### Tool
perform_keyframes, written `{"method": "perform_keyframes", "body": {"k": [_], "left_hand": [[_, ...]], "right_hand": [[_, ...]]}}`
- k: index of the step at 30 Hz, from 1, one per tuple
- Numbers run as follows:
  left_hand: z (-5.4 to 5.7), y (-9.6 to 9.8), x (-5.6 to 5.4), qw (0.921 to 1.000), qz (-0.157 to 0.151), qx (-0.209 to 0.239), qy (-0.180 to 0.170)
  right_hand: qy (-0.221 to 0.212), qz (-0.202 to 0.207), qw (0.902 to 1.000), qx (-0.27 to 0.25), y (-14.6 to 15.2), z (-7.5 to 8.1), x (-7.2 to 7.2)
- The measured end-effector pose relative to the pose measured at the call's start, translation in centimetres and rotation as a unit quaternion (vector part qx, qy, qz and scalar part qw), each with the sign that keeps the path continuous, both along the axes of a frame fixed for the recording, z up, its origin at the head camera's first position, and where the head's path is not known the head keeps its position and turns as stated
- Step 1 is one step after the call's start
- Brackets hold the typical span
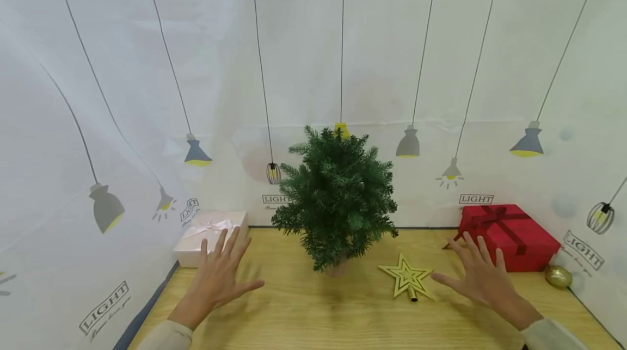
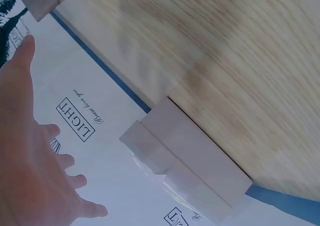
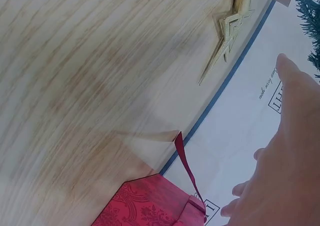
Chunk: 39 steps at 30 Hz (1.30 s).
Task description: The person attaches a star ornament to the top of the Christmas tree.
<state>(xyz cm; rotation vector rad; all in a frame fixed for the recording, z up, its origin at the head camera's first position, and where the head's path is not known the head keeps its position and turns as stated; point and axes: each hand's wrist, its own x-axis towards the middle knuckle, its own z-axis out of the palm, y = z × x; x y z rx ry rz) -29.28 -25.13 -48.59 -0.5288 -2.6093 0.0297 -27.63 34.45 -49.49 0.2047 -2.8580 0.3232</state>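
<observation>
Both hands hover over the wooden table with fingers spread, holding nothing. My left hand (image 1: 217, 276) is in front of a pale pink gift box (image 1: 191, 250) with a ribbon bow, overlapping it in the head view. Over on the right, my right hand (image 1: 482, 276) has its thumb pointing at a gold star tree topper (image 1: 407, 276) that lies flat, its socket towards me. Beyond that hand sits a red gift box (image 1: 511, 241) tied with a dark red ribbon. Between the hands, farther back, a small green artificial Christmas tree (image 1: 340, 192) stands upright on a pale base.
A shiny gold ball ornament (image 1: 558, 277) lies beside the red box, near the table's right edge. White backdrop sheeting (image 1: 303, 67) printed with hanging lamps rises behind and at both sides of the table (image 1: 313, 323).
</observation>
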Motion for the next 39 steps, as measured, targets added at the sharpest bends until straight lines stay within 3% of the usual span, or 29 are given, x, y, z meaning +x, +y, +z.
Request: {"method": "perform_keyframes", "body": {"k": [5,19,26,34,39], "left_hand": [[0.3,0.1,0.0,1.0000,-0.007,0.004,-0.001],[1.8,0.2,0.5,0.9995,0.011,-0.015,-0.027],[2.3,0.2,0.3,0.9993,0.014,-0.014,-0.032],[3.3,0.1,0.1,0.9999,0.001,-0.003,-0.014],[4.0,0.2,-0.3,0.9994,0.009,-0.010,-0.031]], "right_hand": [[0.005,-0.001,1.0000,0.002,0.0,-0.1,0.3],[-0.004,0.002,1.0000,0.004,-0.2,-0.5,0.4],[-0.007,0.001,0.9999,0.008,-0.3,-0.5,0.2],[-0.007,0.000,1.0000,0.005,-0.5,-0.3,0.1],[-0.005,0.002,1.0000,0.005,-0.6,-0.4,0.1]]}}
